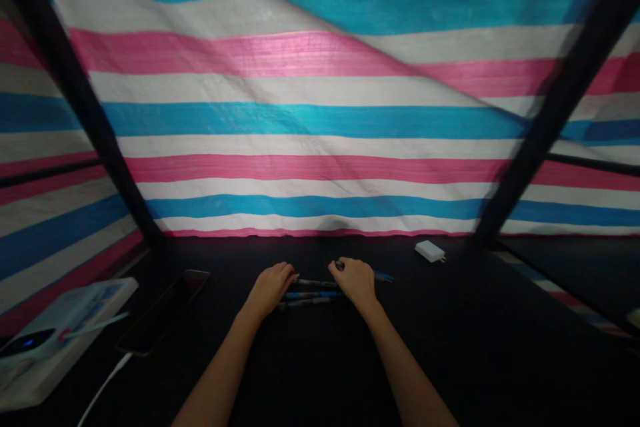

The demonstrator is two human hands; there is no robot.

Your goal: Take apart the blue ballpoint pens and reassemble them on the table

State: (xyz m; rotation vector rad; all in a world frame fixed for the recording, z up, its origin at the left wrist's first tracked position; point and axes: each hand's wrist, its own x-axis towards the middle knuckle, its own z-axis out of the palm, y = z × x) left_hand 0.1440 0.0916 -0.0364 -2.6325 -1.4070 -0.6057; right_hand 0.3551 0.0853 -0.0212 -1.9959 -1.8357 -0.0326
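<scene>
Several slim pens lie crosswise on the black table between my hands: a dark pen (317,283) at the back, a blue pen (313,294) in the middle and a dark grey pen (307,303) nearest me. My left hand (270,287) is closed over their left ends, its fingertips at the back pen. Curled with thumb and fingers together, my right hand (356,280) covers their right ends. A dark tip shows at its fingers, and a blue pen end (384,276) sticks out beyond its right side. The hands hide how these parts join.
A white charger plug (430,251) lies at the back right. On the left are a dark phone (165,310), a white cable (105,383) and a white box (60,340) with a lit power bank (27,343) on it. Black frame posts and striped sheeting enclose the table.
</scene>
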